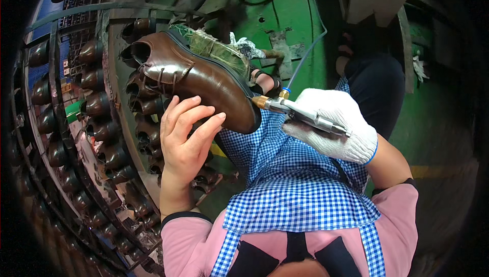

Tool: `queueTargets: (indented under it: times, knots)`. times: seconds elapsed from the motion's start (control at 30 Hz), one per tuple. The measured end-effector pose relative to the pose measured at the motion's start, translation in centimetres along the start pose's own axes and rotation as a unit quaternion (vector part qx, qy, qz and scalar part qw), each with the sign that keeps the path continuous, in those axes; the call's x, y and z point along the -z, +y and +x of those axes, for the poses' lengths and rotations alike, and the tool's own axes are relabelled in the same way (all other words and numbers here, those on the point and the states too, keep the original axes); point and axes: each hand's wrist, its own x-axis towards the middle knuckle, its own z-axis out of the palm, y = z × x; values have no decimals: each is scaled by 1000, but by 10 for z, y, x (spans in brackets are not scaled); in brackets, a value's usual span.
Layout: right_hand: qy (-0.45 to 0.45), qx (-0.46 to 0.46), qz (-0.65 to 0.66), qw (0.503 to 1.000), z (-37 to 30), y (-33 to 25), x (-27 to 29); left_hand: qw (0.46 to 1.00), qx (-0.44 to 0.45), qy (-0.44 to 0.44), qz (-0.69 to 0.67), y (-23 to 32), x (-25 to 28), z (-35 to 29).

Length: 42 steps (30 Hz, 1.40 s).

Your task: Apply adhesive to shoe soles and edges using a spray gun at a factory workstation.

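Two hands were seen at work in the head view. The left hand, bare, was spread against the side and underside of a brown leather lace-up shoe, its grip pressing and steadying the shoe rather than closing round it. The shoe was held up in front of the person, toe towards the right hand, with a wrapped green filling showing at its opening. The right hand, in a white knitted glove, was closed round a metal air gun, whose brass nozzle was set just beside the toe, touching or nearly so.

The toe was judged to be the part under treatment; the next move would call for the shoe to be turned in the left hand while the nozzle was kept close to the leather.

Rows of dark brown shoes were racked at the left. Whether the nozzle met the leather could not be told, and the gun's trigger was hidden by the glove.
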Motion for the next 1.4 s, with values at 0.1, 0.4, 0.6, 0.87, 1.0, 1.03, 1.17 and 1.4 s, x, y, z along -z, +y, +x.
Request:
queueTargets:
  times: [0.1,0.4,0.6,0.87,1.0,1.03,1.17,1.4]
  knots:
    - [60,41,38,997,-9,3,1,1000,7,-1,4,2,0,9]
    - [141,26,0,990,-19,3,0,999,17,-28,29,2,2,42]
    - [169,2,-12,986,-15,3,2,990,-31,-79,110,-8,10,64]
    - [184,-2,-55,981,-9,7,7,990,-38,-75,112,-11,9,79]
    - [205,-18,40,978,-6,0,14,991,-41,-54,116,-14,4,87]
    - [185,-24,7,982,-5,-2,19,992,-40,-46,113,-16,3,90]
    - [235,28,-1,972,3,2,20,990,-39,-21,137,-20,-2,97]
    - [334,39,21,941,35,21,6,989,30,-1,142,-23,-9,119]
